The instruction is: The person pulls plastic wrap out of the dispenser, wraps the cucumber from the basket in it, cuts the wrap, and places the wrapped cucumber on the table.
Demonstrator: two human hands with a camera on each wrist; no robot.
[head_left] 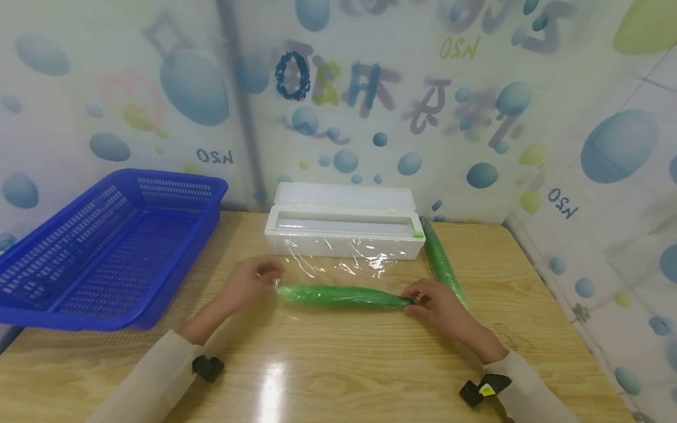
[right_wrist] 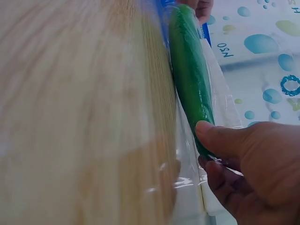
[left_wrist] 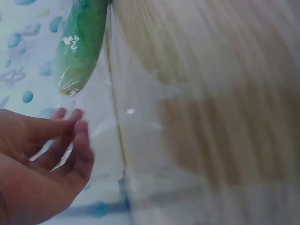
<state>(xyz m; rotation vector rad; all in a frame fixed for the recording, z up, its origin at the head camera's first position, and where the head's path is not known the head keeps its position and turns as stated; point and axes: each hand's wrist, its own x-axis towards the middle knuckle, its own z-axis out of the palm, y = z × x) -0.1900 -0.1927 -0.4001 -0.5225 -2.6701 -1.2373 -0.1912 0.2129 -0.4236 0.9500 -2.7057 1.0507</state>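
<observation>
Head view: a film-wrapped cucumber [head_left: 344, 296] lies crosswise at the tabletop [head_left: 328, 358], in front of a white box [head_left: 344, 245] with its lid raised. The left hand [head_left: 248, 285] has a narrow grip, pinching film [head_left: 346, 269] at the pale end; the right hand [head_left: 436, 305] pinches the dark end, partly covering it. The clear film's edges are hard to trace. A second cucumber [head_left: 443, 264], its near end partly hidden by the right hand, lies beside the box. A blue basket [head_left: 137, 252] is cut off at left.

Left wrist view: the top edge crops the cucumber; blur softens the fingertips.

Right wrist view: thumb and fingers hide the cucumber's near end; the left hand is mostly out of frame.
</observation>
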